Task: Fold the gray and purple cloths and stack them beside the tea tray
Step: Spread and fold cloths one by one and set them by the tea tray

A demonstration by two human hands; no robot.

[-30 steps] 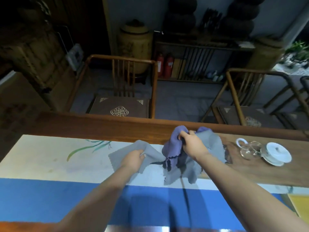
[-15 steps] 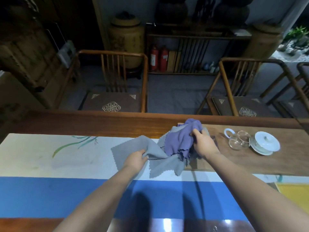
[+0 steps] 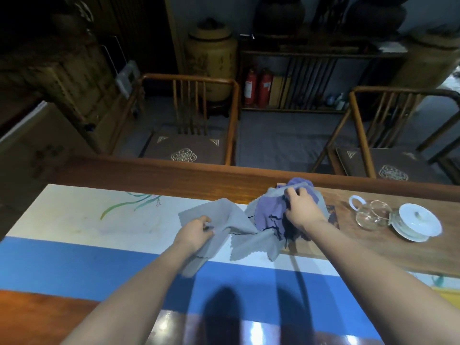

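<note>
A gray cloth with zigzag edges lies rumpled on the painted table runner. My left hand pinches its left part and holds it against the table. A purple cloth is bunched together with more gray cloth at the left end of the wooden tea tray. My right hand grips this bunch from above, at the tray's left edge. How many gray cloths there are, I cannot tell.
A glass pitcher and a white lidded cup stand on the tea tray to the right. The white and blue runner covers the table. Two wooden chairs stand beyond the far edge.
My right hand has carried the purple bunch to the right and lowered it onto the tray's left end. My left hand has pulled the gray cloth flatter toward the left.
</note>
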